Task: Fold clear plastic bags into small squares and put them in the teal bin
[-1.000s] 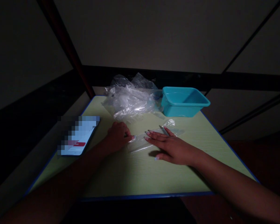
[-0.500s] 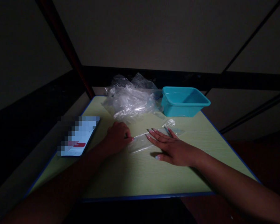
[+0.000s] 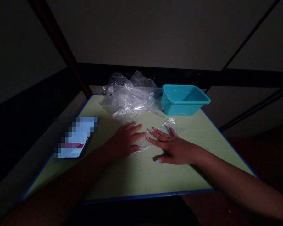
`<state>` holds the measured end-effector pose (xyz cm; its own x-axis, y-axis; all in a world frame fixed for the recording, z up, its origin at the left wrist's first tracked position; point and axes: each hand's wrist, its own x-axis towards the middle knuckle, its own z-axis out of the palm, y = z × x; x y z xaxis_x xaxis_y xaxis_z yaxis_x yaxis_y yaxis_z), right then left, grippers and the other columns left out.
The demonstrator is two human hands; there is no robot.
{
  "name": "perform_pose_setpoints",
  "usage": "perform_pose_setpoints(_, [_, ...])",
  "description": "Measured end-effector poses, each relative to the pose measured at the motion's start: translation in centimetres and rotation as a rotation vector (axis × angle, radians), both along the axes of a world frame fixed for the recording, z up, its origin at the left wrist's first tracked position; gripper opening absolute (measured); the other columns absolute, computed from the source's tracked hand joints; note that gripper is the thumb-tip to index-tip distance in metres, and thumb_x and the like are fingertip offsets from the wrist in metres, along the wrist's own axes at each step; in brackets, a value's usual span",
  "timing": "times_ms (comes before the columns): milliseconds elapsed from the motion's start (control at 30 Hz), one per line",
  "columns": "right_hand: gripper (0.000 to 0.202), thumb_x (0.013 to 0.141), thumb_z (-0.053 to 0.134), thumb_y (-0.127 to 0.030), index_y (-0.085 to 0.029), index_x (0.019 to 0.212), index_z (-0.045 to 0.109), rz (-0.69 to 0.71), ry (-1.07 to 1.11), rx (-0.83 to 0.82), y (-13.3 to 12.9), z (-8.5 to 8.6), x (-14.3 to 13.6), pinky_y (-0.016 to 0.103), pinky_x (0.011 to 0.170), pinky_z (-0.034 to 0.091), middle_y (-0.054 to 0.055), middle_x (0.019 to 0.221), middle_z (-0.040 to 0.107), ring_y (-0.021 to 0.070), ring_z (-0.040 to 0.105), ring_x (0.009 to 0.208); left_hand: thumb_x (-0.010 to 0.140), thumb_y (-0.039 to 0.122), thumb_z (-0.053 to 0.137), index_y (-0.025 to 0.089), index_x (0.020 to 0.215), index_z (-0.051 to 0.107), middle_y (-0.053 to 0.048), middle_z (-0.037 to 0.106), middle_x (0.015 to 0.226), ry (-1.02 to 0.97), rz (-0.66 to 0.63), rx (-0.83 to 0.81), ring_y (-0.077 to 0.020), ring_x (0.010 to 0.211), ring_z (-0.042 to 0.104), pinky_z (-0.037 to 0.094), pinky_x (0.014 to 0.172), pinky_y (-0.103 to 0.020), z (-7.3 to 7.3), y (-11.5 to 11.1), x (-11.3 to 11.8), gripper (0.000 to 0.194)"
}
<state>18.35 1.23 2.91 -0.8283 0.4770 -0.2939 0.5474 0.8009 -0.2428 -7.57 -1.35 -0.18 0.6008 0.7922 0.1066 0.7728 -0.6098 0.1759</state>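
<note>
A clear plastic bag lies flat on the light yellow-green table, partly hidden under both hands. My left hand rests over its left end, fingers spread. My right hand lies across its right part with outstretched fingers, the thumb apart on the tabletop. A crumpled, shiny bit of the plastic sticks up just beyond the right fingertips. Behind the hands sits a heap of crumpled clear plastic bags.
A turquoise plastic basin stands at the table's back right, beside the heap. On the left lies a phone with a lit, partly blurred screen. Blue edging runs round the table; dark panels rise behind it.
My left hand has let go of the bag's left end, where its fingers were pinched, and now lies spread over it. My right hand has stayed in place on the plastic.
</note>
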Motion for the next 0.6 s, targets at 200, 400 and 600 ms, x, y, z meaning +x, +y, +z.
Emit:
perform_pose_setpoints(200, [0.081, 0.090, 0.051, -0.058, -0.027, 0.153, 0.011, -0.004, 0.005, 0.002, 0.0, 0.0, -0.1, 0.067, 0.107, -0.008, 0.011, 0.159, 0.000, 0.0326, 0.003, 0.146, 0.083, 0.069, 0.051, 0.022, 0.148, 0.034, -0.019, 0.021, 0.157, 0.075, 0.014, -0.180, -0.0417, 0.145, 0.011, 0.024, 0.111, -0.059, 1.0, -0.1, -0.4, 0.082])
perform_pose_setpoints(400, [0.080, 0.090, 0.051, -0.056, -0.027, 0.153, 0.012, 0.000, 0.015, 0.008, 0.1, 0.0, -0.1, 0.070, 0.106, -0.007, 0.012, 0.159, 0.002, 0.0334, 0.007, 0.146, 0.078, 0.077, 0.049, 0.026, 0.149, 0.032, -0.018, 0.014, 0.158, 0.102, 0.073, -0.229, -0.0463, 0.143, 0.002, 0.021, 0.110, -0.062, 1.1, -0.1, -0.6, 0.089])
perform_pose_setpoints(600, [0.081, 0.088, 0.053, -0.058, -0.029, 0.153, 0.014, -0.008, 0.028, 0.022, 0.0, -0.2, 0.1, 0.070, 0.106, -0.008, 0.012, 0.158, 0.003, 0.0358, 0.008, 0.145, 0.072, 0.081, 0.050, 0.027, 0.149, 0.033, -0.017, 0.012, 0.159, 0.091, 0.077, -0.226, -0.0484, 0.143, 0.002, 0.019, 0.110, -0.062, 0.7, -0.1, -0.9, 0.096])
